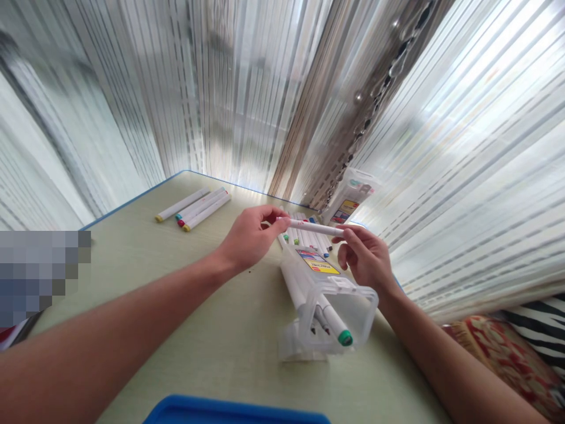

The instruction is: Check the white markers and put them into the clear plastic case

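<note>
A white marker (315,227) is held level between my two hands. My left hand (253,235) pinches its left end, and my right hand (366,256) grips the right end between thumb and finger. The fingers cover both tips. Just below lies a clear plastic marker case (293,277) on its side, its open mouth toward me. Inside are several markers, and a green-capped marker (338,327) sticks out of the mouth. Behind the held marker, several loose markers (293,235) with coloured ends lie in a row, partly hidden by my hands.
Several white markers (203,209) with yellow, red and teal ends lie at the table's far left. A second clear case (351,197) stands at the back right by the string curtain (247,106). A blue object (233,409) sits at the near edge of the pale table (198,341).
</note>
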The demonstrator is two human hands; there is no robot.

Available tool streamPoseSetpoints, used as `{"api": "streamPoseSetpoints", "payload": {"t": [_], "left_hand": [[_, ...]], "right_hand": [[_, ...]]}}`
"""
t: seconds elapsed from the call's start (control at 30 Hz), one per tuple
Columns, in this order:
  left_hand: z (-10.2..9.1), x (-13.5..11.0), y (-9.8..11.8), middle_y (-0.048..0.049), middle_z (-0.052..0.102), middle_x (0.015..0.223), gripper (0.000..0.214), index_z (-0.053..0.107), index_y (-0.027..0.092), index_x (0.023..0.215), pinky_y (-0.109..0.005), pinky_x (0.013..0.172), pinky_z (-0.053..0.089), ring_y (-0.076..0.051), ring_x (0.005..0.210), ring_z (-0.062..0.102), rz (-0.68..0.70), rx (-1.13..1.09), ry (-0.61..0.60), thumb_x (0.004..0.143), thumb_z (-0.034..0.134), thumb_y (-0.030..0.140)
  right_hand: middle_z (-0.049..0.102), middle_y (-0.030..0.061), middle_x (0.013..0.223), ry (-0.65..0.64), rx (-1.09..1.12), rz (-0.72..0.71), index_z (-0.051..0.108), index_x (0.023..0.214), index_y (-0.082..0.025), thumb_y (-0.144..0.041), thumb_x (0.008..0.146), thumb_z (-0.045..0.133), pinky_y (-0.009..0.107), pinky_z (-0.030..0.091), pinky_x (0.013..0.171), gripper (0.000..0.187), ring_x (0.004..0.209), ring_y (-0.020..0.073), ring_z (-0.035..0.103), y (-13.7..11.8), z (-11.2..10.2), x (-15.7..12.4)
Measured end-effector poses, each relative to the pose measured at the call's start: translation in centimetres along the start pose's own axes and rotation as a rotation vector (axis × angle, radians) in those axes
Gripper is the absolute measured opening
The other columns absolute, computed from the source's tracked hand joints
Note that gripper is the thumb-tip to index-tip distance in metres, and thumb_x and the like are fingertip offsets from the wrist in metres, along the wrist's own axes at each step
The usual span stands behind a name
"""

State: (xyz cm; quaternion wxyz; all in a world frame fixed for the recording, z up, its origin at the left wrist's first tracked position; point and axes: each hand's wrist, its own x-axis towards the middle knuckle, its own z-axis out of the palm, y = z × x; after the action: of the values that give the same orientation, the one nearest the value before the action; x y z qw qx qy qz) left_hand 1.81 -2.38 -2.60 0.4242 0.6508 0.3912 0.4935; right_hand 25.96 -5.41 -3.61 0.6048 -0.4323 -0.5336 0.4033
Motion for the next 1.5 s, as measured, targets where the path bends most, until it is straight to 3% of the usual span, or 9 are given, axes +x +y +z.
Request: {"api": "streamPoseSetpoints", "payload": {"t": [0.2, 0.43, 0.83, 1.27, 1.5], "left_hand": [[0.13, 0.02, 0.34, -0.0010, 0.062, 0.075, 0.020, 0.067, 0.012, 0.091, -0.021, 0.041, 0.034, -0.006, 0.044, 0.044, -0.078, -0.174, -0.029, 0.092, 0.055, 0.028], [0.25, -0.08, 0.90, 0.0028, 0.053, 0.064, 0.012, 0.063, 0.013, 0.088, -0.020, 0.040, 0.035, -0.006, 0.043, 0.044, -0.134, -0.225, -0.028, 0.091, 0.055, 0.021], [0.07, 0.00, 0.47, -0.0005, 0.061, 0.071, 0.013, 0.066, 0.012, 0.094, -0.021, 0.041, 0.035, -0.006, 0.046, 0.044, -0.141, -0.178, -0.032, 0.086, 0.058, 0.019], [0.03, -0.07, 0.20, -0.0027, 0.066, 0.074, 0.020, 0.071, 0.011, 0.093, -0.023, 0.050, 0.041, -0.008, 0.052, 0.048, -0.042, -0.063, -0.004, 0.080, 0.065, 0.025], [-0.11, -0.07, 0.01, -0.0029, 0.066, 0.078, 0.025, 0.071, 0.013, 0.092, -0.022, 0.052, 0.042, -0.010, 0.058, 0.055, -0.002, 0.053, -0.009, 0.079, 0.072, 0.035]], "right_hand": [[0.072, 0.0045, 0.078, -0.002, 0.052, 0.024, 0.075, 0.097, -0.017, -0.037, 0.087, 0.071, 0.020, 0.039, 0.034, 0.022, 0.039, 0.0077, 0.054, -0.18, -0.01, -0.06], [0.072, 0.0041, 0.077, -0.004, 0.048, 0.003, 0.075, 0.097, -0.018, -0.034, 0.087, 0.070, 0.020, 0.038, 0.034, 0.019, 0.039, 0.0080, 0.054, -0.22, 0.01, -0.04], [0.071, 0.0026, 0.077, 0.012, 0.021, 0.015, 0.072, 0.096, -0.017, -0.031, 0.082, 0.074, 0.020, 0.038, 0.035, 0.020, 0.040, 0.0078, 0.054, -0.28, 0.01, 0.00], [0.062, -0.0021, 0.069, 0.013, -0.028, 0.006, 0.072, 0.092, -0.018, -0.032, 0.078, 0.080, 0.020, 0.038, 0.036, 0.021, 0.042, 0.0069, 0.054, 0.02, -0.20, 0.01], [0.060, -0.0036, 0.060, -0.001, -0.120, -0.068, 0.072, 0.091, -0.018, -0.033, 0.077, 0.083, 0.021, 0.041, 0.037, 0.023, 0.042, 0.0083, 0.052, -0.01, -0.20, -0.24]]}}
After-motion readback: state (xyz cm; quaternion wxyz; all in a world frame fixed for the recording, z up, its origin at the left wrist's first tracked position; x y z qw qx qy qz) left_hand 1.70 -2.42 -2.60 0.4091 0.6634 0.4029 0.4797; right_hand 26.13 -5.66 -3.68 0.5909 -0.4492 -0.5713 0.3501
